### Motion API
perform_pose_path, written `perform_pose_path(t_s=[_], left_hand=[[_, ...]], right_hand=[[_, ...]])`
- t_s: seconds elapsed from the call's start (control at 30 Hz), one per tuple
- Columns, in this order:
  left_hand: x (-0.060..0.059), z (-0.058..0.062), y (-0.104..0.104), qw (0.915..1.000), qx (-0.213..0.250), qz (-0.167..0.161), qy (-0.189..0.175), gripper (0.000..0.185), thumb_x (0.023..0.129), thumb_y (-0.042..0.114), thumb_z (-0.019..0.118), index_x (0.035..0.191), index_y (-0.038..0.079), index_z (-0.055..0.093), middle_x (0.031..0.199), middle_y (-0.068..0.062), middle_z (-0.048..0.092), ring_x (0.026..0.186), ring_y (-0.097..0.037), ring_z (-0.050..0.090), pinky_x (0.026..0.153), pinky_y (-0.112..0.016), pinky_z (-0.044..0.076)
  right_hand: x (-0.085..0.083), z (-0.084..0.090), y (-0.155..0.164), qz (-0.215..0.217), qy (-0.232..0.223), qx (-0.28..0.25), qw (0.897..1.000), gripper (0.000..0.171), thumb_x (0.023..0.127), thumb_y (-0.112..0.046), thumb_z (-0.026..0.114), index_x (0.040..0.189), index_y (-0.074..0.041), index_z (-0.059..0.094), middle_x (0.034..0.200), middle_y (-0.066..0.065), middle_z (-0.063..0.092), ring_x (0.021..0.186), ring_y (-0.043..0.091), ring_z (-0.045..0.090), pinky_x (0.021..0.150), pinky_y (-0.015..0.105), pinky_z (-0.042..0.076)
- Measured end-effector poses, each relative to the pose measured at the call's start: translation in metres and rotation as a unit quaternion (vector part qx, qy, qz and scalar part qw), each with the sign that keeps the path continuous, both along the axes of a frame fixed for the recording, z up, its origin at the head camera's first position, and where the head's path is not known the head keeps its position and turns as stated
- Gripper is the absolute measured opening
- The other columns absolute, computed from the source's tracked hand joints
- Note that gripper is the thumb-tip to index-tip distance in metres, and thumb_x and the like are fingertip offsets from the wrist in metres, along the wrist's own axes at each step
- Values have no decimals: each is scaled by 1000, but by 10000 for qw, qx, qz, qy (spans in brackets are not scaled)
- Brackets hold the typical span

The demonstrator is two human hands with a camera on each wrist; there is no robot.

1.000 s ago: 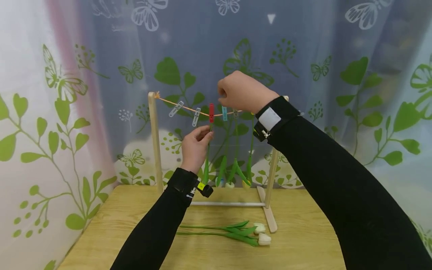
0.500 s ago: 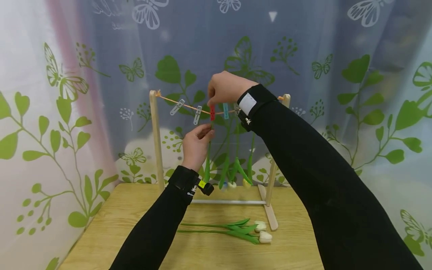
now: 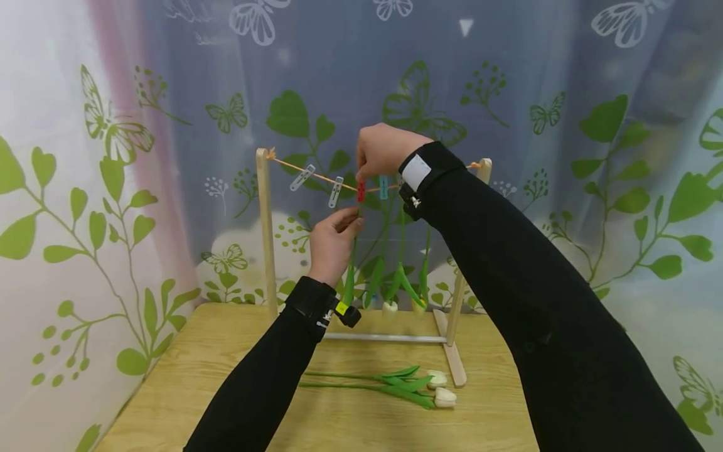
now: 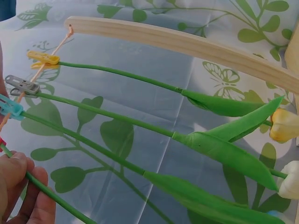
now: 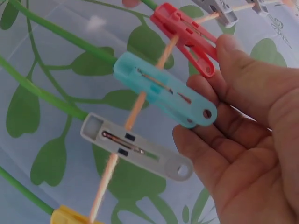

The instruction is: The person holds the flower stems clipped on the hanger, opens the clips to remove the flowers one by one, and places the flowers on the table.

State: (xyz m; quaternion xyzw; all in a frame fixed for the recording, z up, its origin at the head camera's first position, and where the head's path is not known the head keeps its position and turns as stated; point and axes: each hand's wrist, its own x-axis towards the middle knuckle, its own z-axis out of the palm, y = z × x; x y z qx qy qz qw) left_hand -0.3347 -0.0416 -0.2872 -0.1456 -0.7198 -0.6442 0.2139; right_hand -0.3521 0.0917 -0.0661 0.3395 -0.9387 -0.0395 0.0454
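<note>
My left hand (image 3: 333, 242) pinches the green stem (image 4: 60, 200) of a hanging artificial tulip just below a red clothespin (image 5: 184, 35). My right hand (image 3: 385, 149) holds that clothespin's handles between thumb and forefinger, above the orange cord (image 5: 135, 110). In the left wrist view the stem's top end meets the red clothespin at the frame's edge. Beside it, a light blue clothespin (image 5: 163, 88), a grey one (image 5: 135, 147) and a yellow one (image 4: 43, 59) grip more tulip stems. Those flowers hang head down, among them a white tulip (image 4: 290, 179) and a yellow tulip (image 4: 284, 125).
The cord spans a wooden frame (image 3: 265, 232). Two bare pale clothespins, a tilted one (image 3: 302, 177) and a more upright one (image 3: 336, 192), hang on its left part. Two white tulips (image 3: 445, 397) lie on the wooden table (image 3: 480, 420) in front.
My right hand has moved left and down from above the light blue clothespin onto the red one. My left hand stays on the stem.
</note>
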Motion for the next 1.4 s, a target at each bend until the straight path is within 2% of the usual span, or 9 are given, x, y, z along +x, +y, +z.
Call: perform_pose_path(t_s=[0.07, 0.1, 0.2, 0.27, 0.37, 0.67, 0.93, 1.17, 1.4], left_hand=[[1, 0, 0, 10000, -44, 28, 11, 35, 110, 24, 71, 144, 16, 73, 135, -9, 76, 122, -28, 74, 107, -38, 64], [2, -1, 1, 10000, -71, 43, 8, 35, 110, 25, 71, 144, 17, 73, 136, -9, 76, 122, -28, 74, 107, -37, 64], [3, -3, 2, 9998, -179, 39, -45, 35, 111, 26, 70, 144, 19, 73, 138, -7, 76, 124, -27, 73, 108, -36, 64], [3, -6, 2, 9997, -218, 29, -91, 34, 111, 27, 70, 144, 21, 73, 139, -6, 75, 126, -25, 73, 109, -34, 63], [3, -8, 2, 9997, -210, 44, -118, 34, 111, 27, 69, 144, 22, 72, 140, -4, 75, 127, -23, 72, 111, -33, 62], [10, -5, 6, 9997, -206, -54, -98, 35, 112, 30, 68, 146, 22, 71, 143, -4, 73, 132, -22, 69, 114, -33, 60], [13, -7, 3, 10000, -12, -48, -7, 36, 111, 26, 70, 146, 18, 72, 142, -5, 74, 128, -24, 72, 112, -34, 62], [13, -7, 4, 10000, 17, -42, -84, 35, 110, 25, 72, 144, 17, 73, 139, -6, 76, 123, -26, 75, 110, -38, 64], [12, -6, 5, 10000, -2, -30, -31, 34, 110, 24, 71, 144, 16, 73, 137, -9, 77, 122, -28, 75, 108, -38, 64]], right_hand=[[0, -1, -1, 105, 95, -30, 9999, 23, 106, -20, 76, 89, -11, 89, 69, 2, 70, 52, 8, 32, 59, 27, 30], [1, -1, -1, 143, 130, -53, 9998, 23, 106, -19, 76, 88, -10, 89, 69, 2, 69, 52, 9, 35, 59, 27, 31], [2, -2, 0, 146, 253, -124, 9995, 19, 106, -19, 77, 95, -10, 90, 90, 10, 82, 61, 11, 56, 64, 27, 44], [4, -2, 1, 145, 320, -206, 9992, 16, 106, -19, 77, 100, -10, 90, 104, 13, 85, 75, 17, 70, 72, 30, 54], [6, -2, 1, 199, 459, -322, 9982, 16, 105, -18, 78, 100, -9, 89, 110, 15, 85, 90, 25, 77, 81, 35, 62], [9, -5, -1, 174, 762, -318, 9964, 20, 105, -16, 78, 91, -7, 88, 95, 14, 84, 75, 20, 69, 72, 30, 51], [12, -3, -1, 143, 623, -291, 9975, 15, 106, -16, 77, 101, -7, 88, 109, 16, 84, 92, 27, 76, 82, 36, 61], [16, -3, 5, 91, 412, -266, 9988, 16, 106, -19, 77, 108, -7, 87, 112, 16, 84, 92, 26, 76, 80, 35, 58], [18, -1, 11, 53, 352, -537, 9979, 16, 106, -21, 77, 107, -10, 88, 112, 14, 84, 90, 25, 75, 78, 34, 56]])
